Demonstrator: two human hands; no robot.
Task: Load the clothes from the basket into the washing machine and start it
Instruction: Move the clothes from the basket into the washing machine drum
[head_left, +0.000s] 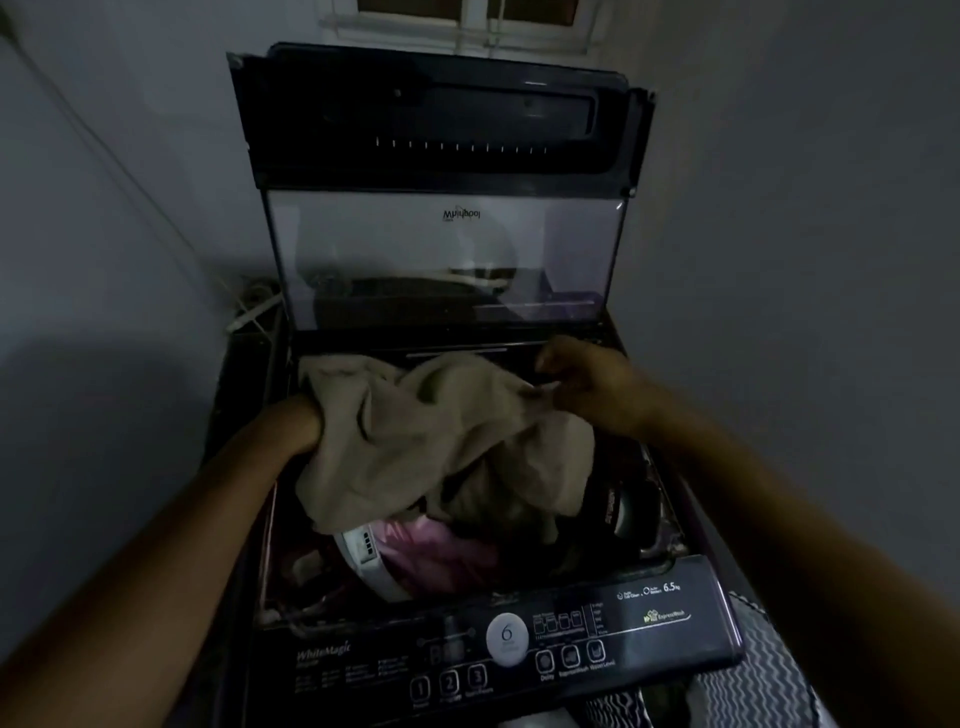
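Left hand (301, 423) sits at the left rim of the tub, fingers buried in the fabric, so I cannot tell its grip. Right hand (587, 382) is further back near the far rim, thumb and fingertips pinching the cloth's edge. Between them hangs the beige garment (436, 436), bunched, long axis running left to right across the mouth of the washing machine (636, 514), the right end a bit further from me than the left. It's directly over the opening, lower folds touching or just above a pink garment (431, 545) already inside. My read: the move is straight down, both hands about equally placed, the left nearer me. Glass lid (441, 244) stands upright behind, out of the way. Control panel (519, 639) is at the near edge, below both forearms, untouched. Zigzag-patterned fabric (753, 680) at bottom right; I cannot tell if that's the basket
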